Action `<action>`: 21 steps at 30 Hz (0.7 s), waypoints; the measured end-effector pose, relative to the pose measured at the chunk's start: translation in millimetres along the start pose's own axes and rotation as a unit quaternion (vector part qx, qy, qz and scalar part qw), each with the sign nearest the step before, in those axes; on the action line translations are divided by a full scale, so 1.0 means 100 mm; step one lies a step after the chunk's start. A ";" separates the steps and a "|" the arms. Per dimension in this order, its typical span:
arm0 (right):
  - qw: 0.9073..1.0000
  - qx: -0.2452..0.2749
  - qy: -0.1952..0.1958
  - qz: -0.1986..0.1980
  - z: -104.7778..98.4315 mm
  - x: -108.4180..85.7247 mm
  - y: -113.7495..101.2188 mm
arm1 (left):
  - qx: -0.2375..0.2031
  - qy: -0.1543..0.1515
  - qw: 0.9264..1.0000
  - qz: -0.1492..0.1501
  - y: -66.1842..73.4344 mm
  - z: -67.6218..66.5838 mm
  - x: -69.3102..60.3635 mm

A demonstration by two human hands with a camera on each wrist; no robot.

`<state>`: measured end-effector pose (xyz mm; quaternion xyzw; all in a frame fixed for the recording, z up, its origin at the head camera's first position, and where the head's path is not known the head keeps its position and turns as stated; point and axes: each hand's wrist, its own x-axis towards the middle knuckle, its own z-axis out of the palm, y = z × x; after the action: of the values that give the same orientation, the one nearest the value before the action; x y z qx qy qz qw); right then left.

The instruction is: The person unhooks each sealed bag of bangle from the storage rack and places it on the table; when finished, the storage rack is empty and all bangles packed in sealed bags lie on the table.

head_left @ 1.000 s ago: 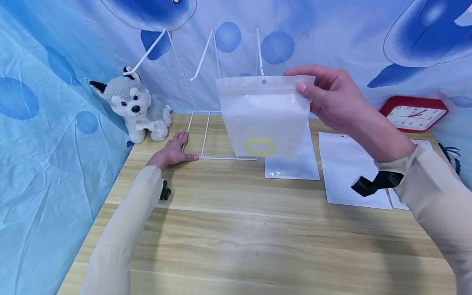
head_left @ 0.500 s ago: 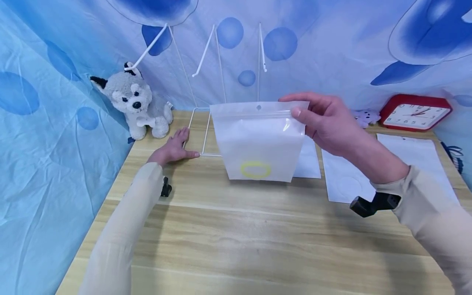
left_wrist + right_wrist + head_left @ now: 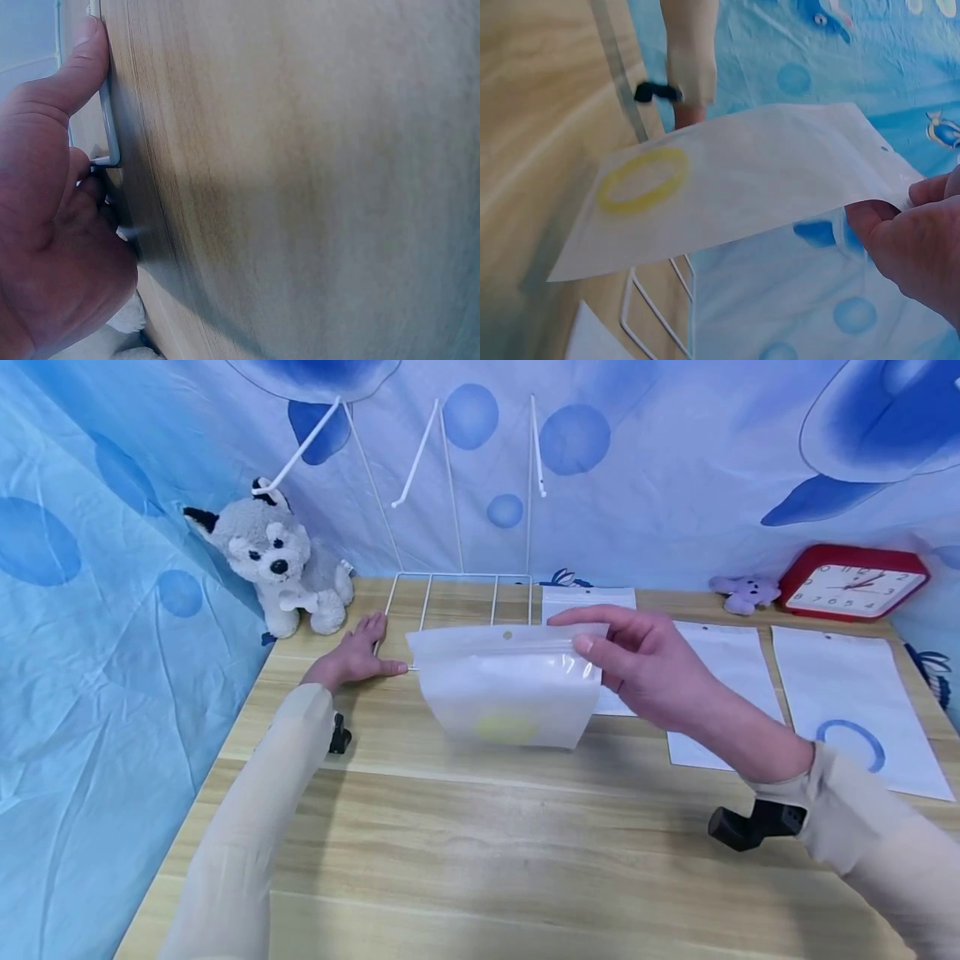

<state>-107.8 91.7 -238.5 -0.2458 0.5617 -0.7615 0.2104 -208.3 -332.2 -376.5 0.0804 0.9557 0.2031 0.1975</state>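
My right hand (image 3: 648, 668) pinches the top right corner of a white zip bag (image 3: 506, 685) between thumb and fingers. The bag hangs tilted over the table, with a punched hole in its top edge; its yellow ring (image 3: 643, 181) shows clearly in the right wrist view. Part of a white wire display rack (image 3: 465, 575) is hidden behind it. My left hand (image 3: 351, 653) rests with spread fingers at the rack base's front left corner. In the left wrist view, its thumb (image 3: 84, 64) lies along the base wire.
To the right lie three flat white bags, one (image 3: 581, 600) partly behind the held bag, one (image 3: 723, 652) under the right forearm, one with a blue ring (image 3: 851, 727). A plush husky (image 3: 273, 560), purple plush toy (image 3: 745, 593) and red clock (image 3: 855, 581) stand at the back.
My right hand has lowered the bag from in front of the rack's prongs towards the table and slightly left, tilting it flatter. My left hand stays on the rack base.
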 end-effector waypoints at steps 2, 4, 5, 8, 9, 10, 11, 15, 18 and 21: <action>1.000 0.012 -0.008 0.006 0.06 -0.05 0.04 | 0.002 0.001 1.000 0.002 0.01 0.00 0.00; 0.999 0.028 -0.023 0.018 0.11 -0.10 0.09 | 0.003 0.000 1.000 0.001 0.02 0.00 -0.01; 0.999 0.034 -0.029 0.024 0.14 -0.13 0.12 | 0.003 0.000 1.000 0.001 0.02 0.00 -0.01; 0.997 0.058 -0.042 0.036 0.18 -0.17 0.23 | 0.000 0.000 1.000 0.000 0.03 -0.02 -0.02; 0.996 0.062 -0.042 0.037 0.19 -0.17 0.28 | -0.003 0.001 1.000 0.001 0.04 -0.03 -0.02; 0.996 0.065 -0.039 0.038 0.19 -0.17 0.33 | -0.005 0.001 1.000 0.001 0.04 -0.04 -0.02; 0.996 0.065 -0.032 0.043 0.19 -0.16 0.38 | -0.006 0.002 1.000 0.001 0.03 -0.04 -0.02; 0.997 0.032 0.018 0.070 0.16 -0.08 0.56 | -0.005 0.004 1.000 0.004 0.02 -0.03 -0.02; 0.994 -0.024 0.059 0.088 0.12 0.00 0.68 | -0.005 0.005 1.000 0.006 0.00 -0.02 -0.01; 0.991 -0.062 0.084 0.090 0.07 0.09 0.77 | -0.006 0.003 1.000 0.006 -0.02 -0.01 0.00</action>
<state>-107.3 59.7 -309.8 -0.1425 0.6432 -0.7212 0.2144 -208.6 -334.2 -376.8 0.0845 0.9544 0.2106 0.1938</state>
